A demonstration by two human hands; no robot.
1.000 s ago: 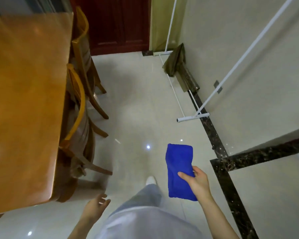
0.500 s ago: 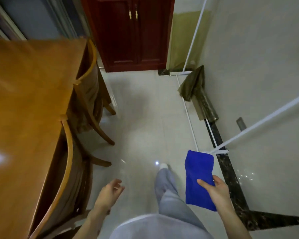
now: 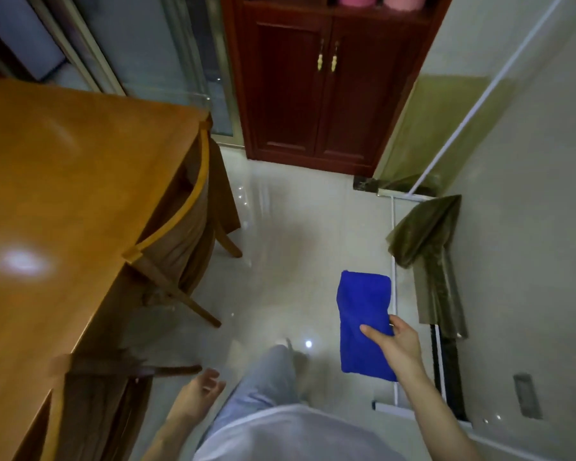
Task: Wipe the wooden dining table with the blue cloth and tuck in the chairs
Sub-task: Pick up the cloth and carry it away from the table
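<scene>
The wooden dining table (image 3: 57, 227) fills the left side. Along its right edge stand two wooden chairs, both pushed in under it: the far chair (image 3: 183, 227) with its curved backrest against the edge, and the near chair (image 3: 103, 394), blurred at the bottom left. My right hand (image 3: 396, 344) grips a folded blue cloth (image 3: 363, 324) by its right edge, held over the floor well to the right of the table. My left hand (image 3: 200, 394) hangs open with loosely curled fingers beside the near chair, touching nothing.
A dark red cabinet (image 3: 323, 94) stands straight ahead, with a glass sliding door (image 3: 153, 51) to its left. A white drying rack (image 3: 446, 134) with an olive cloth (image 3: 426, 234) lines the right wall. Tiled floor (image 3: 296, 227) runs between table and wall.
The view has moved forward along the table toward the cabinet. The near chair has slid to the bottom left. My right hand still carries the cloth; my left hand stays low.
</scene>
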